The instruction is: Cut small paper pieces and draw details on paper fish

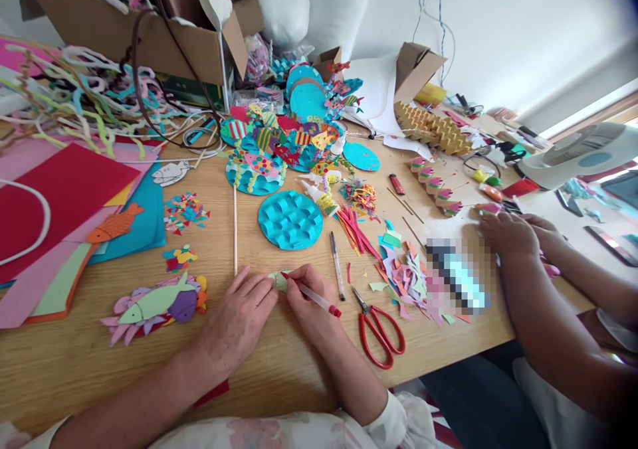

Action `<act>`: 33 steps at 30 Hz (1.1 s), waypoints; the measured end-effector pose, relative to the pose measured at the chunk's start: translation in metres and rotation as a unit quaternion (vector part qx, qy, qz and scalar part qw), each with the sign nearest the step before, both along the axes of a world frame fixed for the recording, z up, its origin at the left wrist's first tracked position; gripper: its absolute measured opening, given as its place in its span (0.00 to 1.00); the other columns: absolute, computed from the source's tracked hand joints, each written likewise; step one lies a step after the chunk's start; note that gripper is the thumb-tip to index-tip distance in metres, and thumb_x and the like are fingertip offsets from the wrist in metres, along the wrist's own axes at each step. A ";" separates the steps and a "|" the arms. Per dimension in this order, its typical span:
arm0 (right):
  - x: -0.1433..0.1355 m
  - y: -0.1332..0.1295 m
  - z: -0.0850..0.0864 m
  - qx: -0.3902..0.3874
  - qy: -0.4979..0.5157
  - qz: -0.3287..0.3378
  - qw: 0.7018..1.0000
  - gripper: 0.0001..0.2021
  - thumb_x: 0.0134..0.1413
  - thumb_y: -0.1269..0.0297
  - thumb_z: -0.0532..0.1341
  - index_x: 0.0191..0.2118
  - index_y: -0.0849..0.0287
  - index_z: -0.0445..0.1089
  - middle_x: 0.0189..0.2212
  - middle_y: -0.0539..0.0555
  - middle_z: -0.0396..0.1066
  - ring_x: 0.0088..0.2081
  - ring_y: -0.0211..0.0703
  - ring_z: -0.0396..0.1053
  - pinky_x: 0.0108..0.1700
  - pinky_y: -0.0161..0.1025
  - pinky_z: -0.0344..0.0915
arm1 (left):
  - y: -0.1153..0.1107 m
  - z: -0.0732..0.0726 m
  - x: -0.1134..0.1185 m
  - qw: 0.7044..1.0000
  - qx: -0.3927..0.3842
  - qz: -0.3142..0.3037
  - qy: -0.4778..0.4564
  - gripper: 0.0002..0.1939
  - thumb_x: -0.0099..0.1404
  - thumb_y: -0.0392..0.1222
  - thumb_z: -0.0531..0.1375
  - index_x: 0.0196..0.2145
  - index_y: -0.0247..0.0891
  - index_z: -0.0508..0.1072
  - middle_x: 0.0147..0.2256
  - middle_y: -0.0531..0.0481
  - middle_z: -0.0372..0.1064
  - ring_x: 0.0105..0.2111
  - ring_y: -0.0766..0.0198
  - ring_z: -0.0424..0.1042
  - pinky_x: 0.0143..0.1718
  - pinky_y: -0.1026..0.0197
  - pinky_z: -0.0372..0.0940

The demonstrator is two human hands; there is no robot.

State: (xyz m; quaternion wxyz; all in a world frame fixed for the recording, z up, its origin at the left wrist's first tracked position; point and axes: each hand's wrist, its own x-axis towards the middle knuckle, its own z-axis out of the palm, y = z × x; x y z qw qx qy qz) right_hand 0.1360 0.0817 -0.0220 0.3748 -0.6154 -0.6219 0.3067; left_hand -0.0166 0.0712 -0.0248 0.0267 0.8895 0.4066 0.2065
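My left hand [242,313] lies flat on the table, its fingertips over the left end of a small light-green paper piece [278,279]. Pinched in my right hand [312,309] is a red pen [320,300], its tip at the green paper. Much of that paper is hidden by my fingers. Left of my hands, a light-green paper fish [154,303] and a purple one [184,307] top a pile of cut-outs. Red-handled scissors [367,311] and a clear pen with a dark tip [337,263] lie to the right. A turquoise textured disc [290,220] sits just beyond.
Coloured paper sheets [74,190] and an orange fish [115,224] lie left. Decorated paper fish [262,163], glue bottles [321,200] and a thin stick [235,230] are ahead. Paper scraps [403,269] spread rightward, near another person's hands [513,236]. A cardboard box [124,37] stands behind.
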 end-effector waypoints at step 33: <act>0.003 -0.003 0.000 0.009 -0.012 -0.009 1.000 0.03 0.47 0.70 0.54 0.26 0.57 0.63 0.19 0.46 0.67 0.20 0.35 0.64 0.24 0.31 0.58 | -0.001 -0.001 0.001 1.000 -0.001 0.008 0.002 0.18 0.62 0.25 0.44 0.36 0.35 0.72 0.39 0.44 0.71 0.44 0.58 0.68 0.53 0.44 0.58</act>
